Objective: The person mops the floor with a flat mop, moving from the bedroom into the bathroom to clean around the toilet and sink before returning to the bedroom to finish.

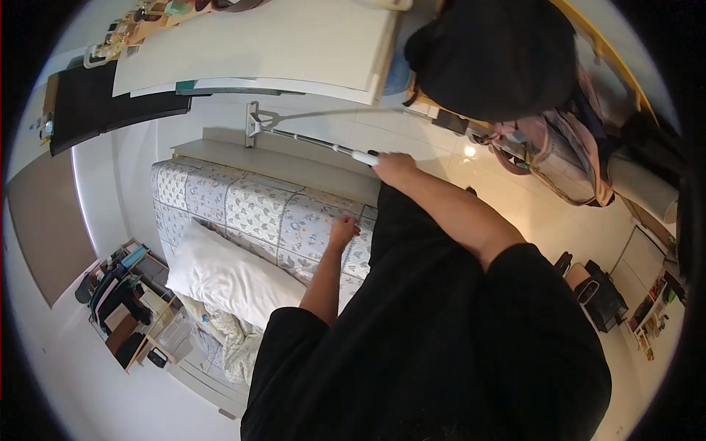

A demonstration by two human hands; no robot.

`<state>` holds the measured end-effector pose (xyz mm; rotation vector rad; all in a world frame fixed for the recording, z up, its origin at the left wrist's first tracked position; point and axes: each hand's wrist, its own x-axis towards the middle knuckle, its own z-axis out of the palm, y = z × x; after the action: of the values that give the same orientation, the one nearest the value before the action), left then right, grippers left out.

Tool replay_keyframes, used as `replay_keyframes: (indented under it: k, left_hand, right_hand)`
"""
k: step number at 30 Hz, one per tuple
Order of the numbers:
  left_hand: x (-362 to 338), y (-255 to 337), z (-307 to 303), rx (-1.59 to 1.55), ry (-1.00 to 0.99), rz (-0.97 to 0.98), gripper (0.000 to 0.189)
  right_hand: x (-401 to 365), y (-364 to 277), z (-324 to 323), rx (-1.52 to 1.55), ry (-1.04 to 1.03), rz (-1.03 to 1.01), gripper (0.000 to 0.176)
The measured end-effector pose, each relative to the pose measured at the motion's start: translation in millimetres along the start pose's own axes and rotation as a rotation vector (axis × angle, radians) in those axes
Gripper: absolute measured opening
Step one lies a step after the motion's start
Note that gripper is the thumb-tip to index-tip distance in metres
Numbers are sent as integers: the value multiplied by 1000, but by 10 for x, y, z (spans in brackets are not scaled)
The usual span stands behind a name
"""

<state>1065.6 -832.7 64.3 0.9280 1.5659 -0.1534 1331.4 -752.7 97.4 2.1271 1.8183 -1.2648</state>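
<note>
Beside the bed [294,224], I observe the right hand [395,169] clamped around the white grip [363,157] of the flat mop [315,141], which extends over the floor [375,121]; the left hand [344,231] hangs apart, relaxed.

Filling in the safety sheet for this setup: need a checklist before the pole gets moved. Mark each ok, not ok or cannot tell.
1. Right-hand grip closed on the white handle: ok.
2. Both hands on the pole: not ok; the left-hand grip is off it, over the patterned bed cover.
3. Left hand bearing on the bed cover: cannot tell; contact isn't clear.
4. Pillow apart from the pole: ok; it lies across the bed cover.
5. Tool head flat on the floor: cannot tell; too small.
</note>
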Motion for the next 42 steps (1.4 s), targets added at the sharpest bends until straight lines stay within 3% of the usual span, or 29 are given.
replay_keyframes:
  k: [3,5,6,7,10,11,12,13,15,18,20,24,26,30,33,35,37,40,42]
  left_hand:
    - [-416,123,536,55,93,65,27]
    - [-474,-65,985,-13,236,201,26]
    - [-663,50,1194,102,215,126,27]
    - [-562,-276,1401,175,215,219,31]
    - [-605,-688,1944,332,121,94,36]
    - [-683,-755,2094,356,86,56,37]
    - [-735,-816,2218,347,38,50,37]
    - [-817,-775,2313,352,31,50,37]
    - [-1010,-679,2462,514,5,111,35]
    - [-1170,-461,2602,464,32,143,34]
    - [-1254,-409,2632,445,59,130,34]
    - [-1282,-493,2596,441,49,178,34]
    - [-1301,-487,2585,482,50,232,34]
    - [-1454,-393,2516,544,74,164,34]
    - [-1508,-456,2390,456,65,140,34]
    - [-1562,-484,2287,569,109,253,35]
    - [-1613,-494,2174,562,98,213,35]
    - [-1520,-718,1919,549,100,131,37]
    - [-1398,-896,1779,516,99,190,38]
  right_hand:
    - [-180,469,-127,-12,-74,22,39]
    - [-582,1222,-79,-89,-72,75,43]
    - [-922,1663,-92,-130,-7,-1,47]
    - [-1219,2102,-87,-126,-69,51,49]
    - [-2376,3297,-59,-137,-23,127,46]
    - [-2778,3562,-194,-126,-168,235,47]
    - [-3209,3948,-112,-184,-86,217,48]
    - [-3620,4158,-206,-243,-171,329,50]
    - [-4520,4679,-266,-235,-152,402,52]
    - [-5607,5203,-577,-234,-313,623,51]
    - [-6117,5527,-684,-307,-278,606,50]
    - [-5992,5686,-687,-385,-219,515,48]
    - [-5584,5525,-668,-360,-180,471,46]
    - [-4468,5079,-68,-236,-76,268,46]
    - [-3538,4112,196,-93,-65,181,49]
    - [-3108,3365,136,-47,-54,172,43]
    - [-2689,2967,312,-71,-78,149,42]
    - [-2579,2766,413,-31,-83,215,43]
    - [-2899,3080,527,-67,-81,216,46]
